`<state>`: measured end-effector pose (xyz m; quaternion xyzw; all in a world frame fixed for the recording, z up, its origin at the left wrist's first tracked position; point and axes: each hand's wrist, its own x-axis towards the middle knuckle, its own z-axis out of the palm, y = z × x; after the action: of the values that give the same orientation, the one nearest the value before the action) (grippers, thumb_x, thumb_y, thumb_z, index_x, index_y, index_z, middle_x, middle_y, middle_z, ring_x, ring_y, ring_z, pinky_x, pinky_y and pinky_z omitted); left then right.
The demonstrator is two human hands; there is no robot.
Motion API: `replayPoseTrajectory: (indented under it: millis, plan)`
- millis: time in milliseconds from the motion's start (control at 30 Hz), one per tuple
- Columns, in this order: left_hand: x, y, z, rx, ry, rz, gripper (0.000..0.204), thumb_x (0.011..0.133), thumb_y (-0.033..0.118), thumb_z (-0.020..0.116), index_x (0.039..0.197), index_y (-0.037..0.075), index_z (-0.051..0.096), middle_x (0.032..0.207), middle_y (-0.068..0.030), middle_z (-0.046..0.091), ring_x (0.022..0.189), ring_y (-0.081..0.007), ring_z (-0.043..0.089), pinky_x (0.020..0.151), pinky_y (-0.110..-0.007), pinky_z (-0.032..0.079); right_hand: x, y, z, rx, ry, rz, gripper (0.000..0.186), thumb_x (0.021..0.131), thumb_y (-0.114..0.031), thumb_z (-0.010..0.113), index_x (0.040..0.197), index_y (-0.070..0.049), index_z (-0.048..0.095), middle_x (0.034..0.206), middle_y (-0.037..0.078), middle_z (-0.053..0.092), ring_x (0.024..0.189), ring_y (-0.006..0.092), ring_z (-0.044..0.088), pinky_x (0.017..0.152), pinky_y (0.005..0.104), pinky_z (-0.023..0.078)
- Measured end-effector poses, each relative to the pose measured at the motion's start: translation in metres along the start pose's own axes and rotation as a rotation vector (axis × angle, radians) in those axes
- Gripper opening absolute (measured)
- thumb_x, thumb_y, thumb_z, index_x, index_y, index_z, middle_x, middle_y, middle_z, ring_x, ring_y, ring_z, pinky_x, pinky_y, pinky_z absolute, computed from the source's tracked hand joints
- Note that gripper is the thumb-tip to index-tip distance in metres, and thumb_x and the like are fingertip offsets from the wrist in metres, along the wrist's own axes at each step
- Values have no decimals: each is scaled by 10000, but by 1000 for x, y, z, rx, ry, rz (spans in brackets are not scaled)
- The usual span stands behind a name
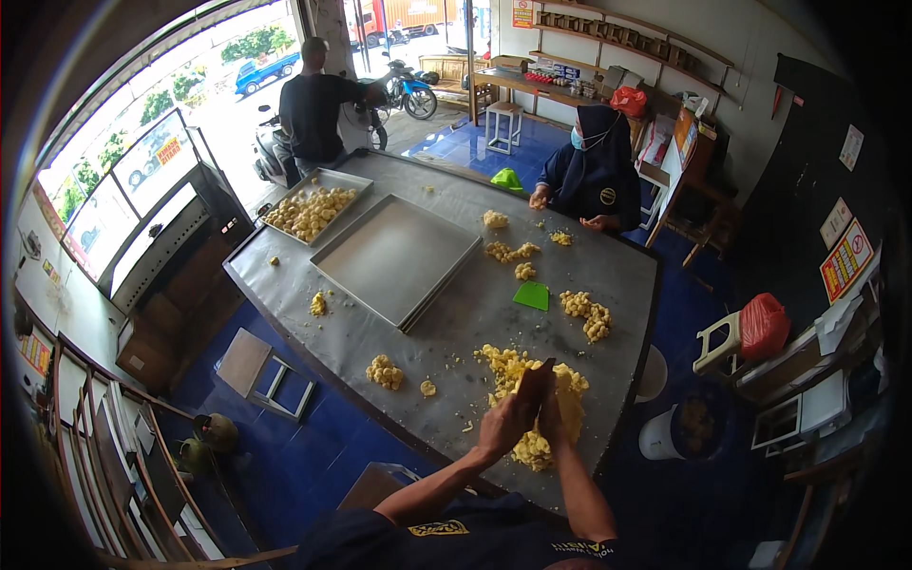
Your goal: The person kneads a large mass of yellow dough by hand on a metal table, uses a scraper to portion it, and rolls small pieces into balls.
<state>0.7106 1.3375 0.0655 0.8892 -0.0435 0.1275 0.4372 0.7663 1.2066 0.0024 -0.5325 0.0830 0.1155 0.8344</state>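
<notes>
A brown flat scraper-like piece [537,382] stands tilted over a mound of crumbly yellow dough [571,395] near the table's front right. My left hand [505,427] grips its left side with the fingers closed. Against its right side presses my right hand [554,425], seen edge-on, its fingers partly hidden. Loose dough lies under and around both hands. Left of them are a small heap of dough pieces [384,372] and a single lump [427,388]. Farther off lie a green plastic scraper [532,295] and another heap of dough pieces [586,316].
On the metal-topped table [370,344] sit a flat tray [397,256] and a tray of dough balls [312,211]. Across from me a masked co-worker [594,171] handles dough. Another person [318,109] stands by motorbikes. A white bucket [659,438] and stool [266,373] flank the table.
</notes>
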Motion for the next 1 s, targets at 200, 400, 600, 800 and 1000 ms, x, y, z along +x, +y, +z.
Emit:
replayPoseTrajectory:
  millis: [200, 400, 600, 800, 1000]
  plan:
    - [3, -1, -2, -57, 22, -58, 249, 862, 262, 624, 935, 47, 520, 785, -186, 623, 707, -414, 614, 596, -491, 490, -9, 17, 0, -198, 95, -3, 648, 1012, -484, 325, 1414, 24, 348, 1415, 103, 405, 1285, 186, 386, 1093, 299, 278]
    - [12, -26, 3, -312, 56, -314, 310, 841, 231, 648, 1068, 30, 583, 914, -206, 666, 822, -353, 669, 722, -430, 516, -10, -9, -2, -238, -14, -59, 560, 1012, -443, 367, 1306, 22, 476, 1128, 81, 598, 1027, 167, 590, 921, 316, 460]
    - [12, -53, 4, -933, -162, -759, 283, 883, 164, 664, 1091, -7, 575, 972, -34, 656, 831, -132, 640, 734, -288, 549, -16, -22, -20, 361, -27, 65, 384, 1013, -294, 414, 1259, -1, 445, 991, 188, 637, 833, 244, 681, 741, 331, 592]
    - [-13, -165, 7, -1038, -313, -490, 306, 882, 119, 663, 1144, 10, 550, 1055, -52, 615, 894, -202, 646, 739, -343, 557, -12, -24, -1, 721, -170, 227, 313, 999, -231, 452, 1199, 9, 481, 1004, 217, 633, 889, 282, 679, 796, 345, 589]
    - [2, -101, 28, -1502, -284, -1153, 256, 888, 157, 663, 1100, 31, 595, 1010, -28, 639, 890, -172, 641, 748, -324, 527, -17, -27, -52, 438, -82, 55, 279, 993, -184, 447, 1169, 21, 517, 1007, 194, 643, 883, 265, 685, 806, 330, 589]
